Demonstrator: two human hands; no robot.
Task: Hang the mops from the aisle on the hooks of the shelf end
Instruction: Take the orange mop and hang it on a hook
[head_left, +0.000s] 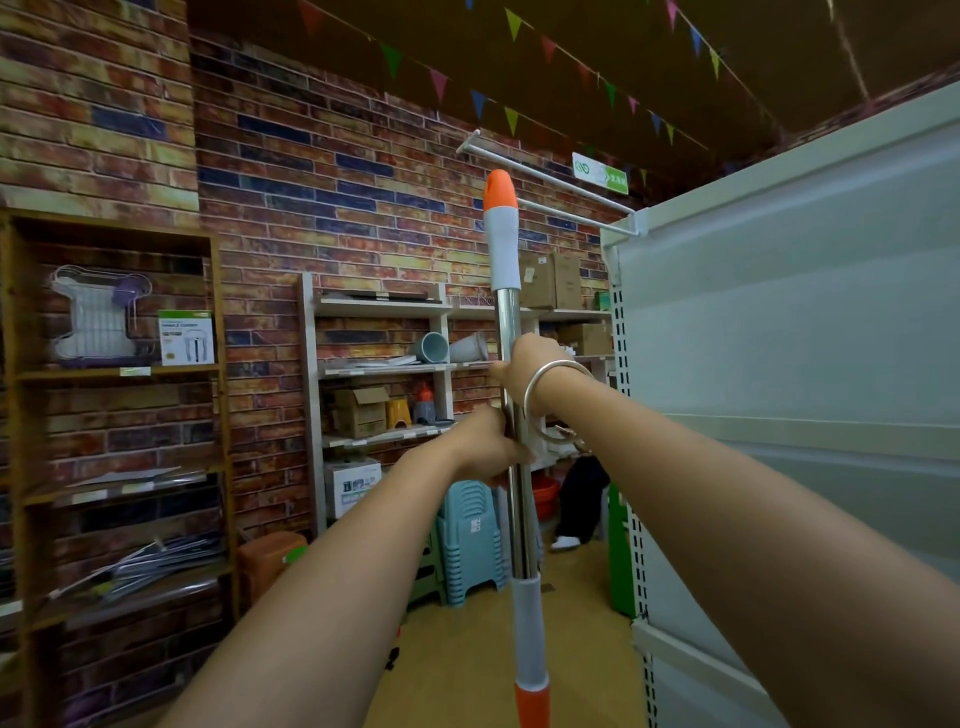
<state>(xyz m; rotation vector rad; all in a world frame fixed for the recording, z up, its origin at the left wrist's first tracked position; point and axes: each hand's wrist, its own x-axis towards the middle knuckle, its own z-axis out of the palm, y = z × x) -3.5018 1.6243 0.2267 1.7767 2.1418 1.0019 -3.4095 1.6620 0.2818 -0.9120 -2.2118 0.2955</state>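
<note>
I hold a mop (511, 332) upright in front of me by its steel pole; its grey grip with an orange cap (500, 189) points up. My left hand (485, 447) grips the pole lower down, and my right hand (527, 366), with a silver bangle on the wrist, grips it just above. Two long white hooks (550, 179) jut out to the left from the top of the white shelf end (789, 322). The orange cap sits just below the upper hook and level with the lower one. The mop head is out of view.
A brick wall runs behind. A wooden rack (114, 374) stands at left, and white shelves (384, 369) with boxes and cups at the back. Stacked blue stools (470, 540) sit on the floor. A person in dark clothes crouches (579, 499) beyond the shelf end.
</note>
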